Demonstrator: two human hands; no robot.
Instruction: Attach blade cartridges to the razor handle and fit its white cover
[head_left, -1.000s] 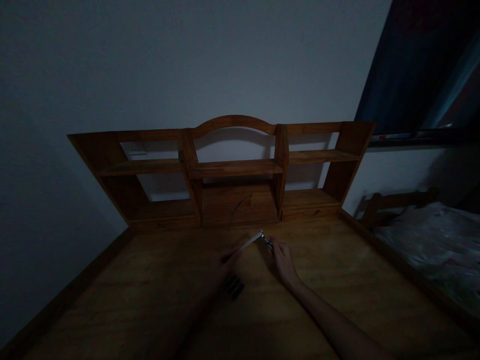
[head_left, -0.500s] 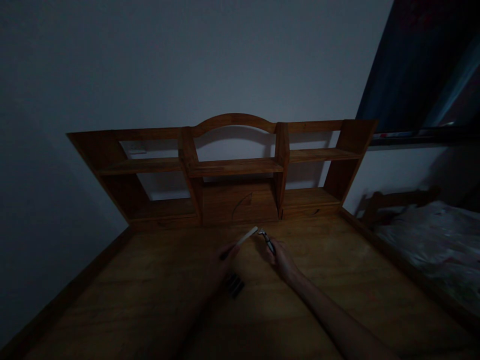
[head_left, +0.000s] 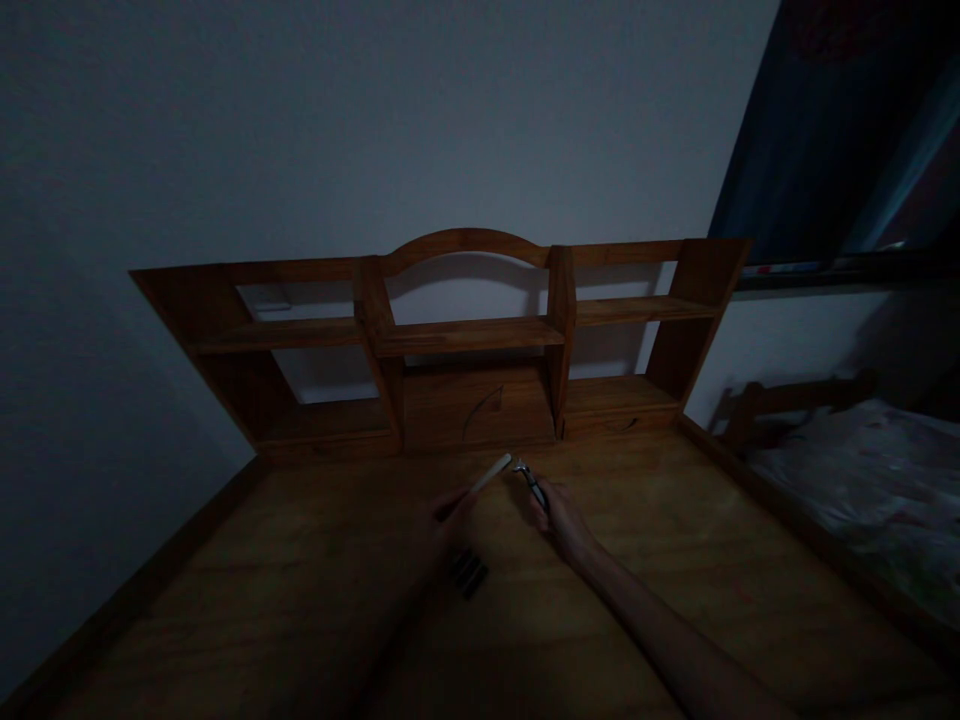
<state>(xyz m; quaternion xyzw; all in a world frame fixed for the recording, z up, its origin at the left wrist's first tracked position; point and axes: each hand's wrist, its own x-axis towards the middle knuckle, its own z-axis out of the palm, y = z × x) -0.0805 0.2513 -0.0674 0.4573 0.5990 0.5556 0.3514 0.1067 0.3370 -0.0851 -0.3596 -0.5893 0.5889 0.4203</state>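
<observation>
My left hand (head_left: 450,520), dim and partly in shadow, is closed around a pale flat stick (head_left: 492,472) that slants up to the right. My right hand (head_left: 559,515) grips a razor (head_left: 534,486) by its dark and silver handle. The razor's small metal head points up and left, close beside the stick's tip; whether they touch I cannot tell. Below my left hand a few small dark blocks (head_left: 469,574) lie side by side on the wooden desk (head_left: 615,630). Poor light hides their details and my left fingers.
Behind the hands stands a wooden shelf unit (head_left: 469,336) with open compartments, against a pale wall (head_left: 450,120). A raised edge borders the desk. To the right are a plastic-covered pile (head_left: 877,480), a wooden rail (head_left: 799,396) and a dark curtain (head_left: 817,150).
</observation>
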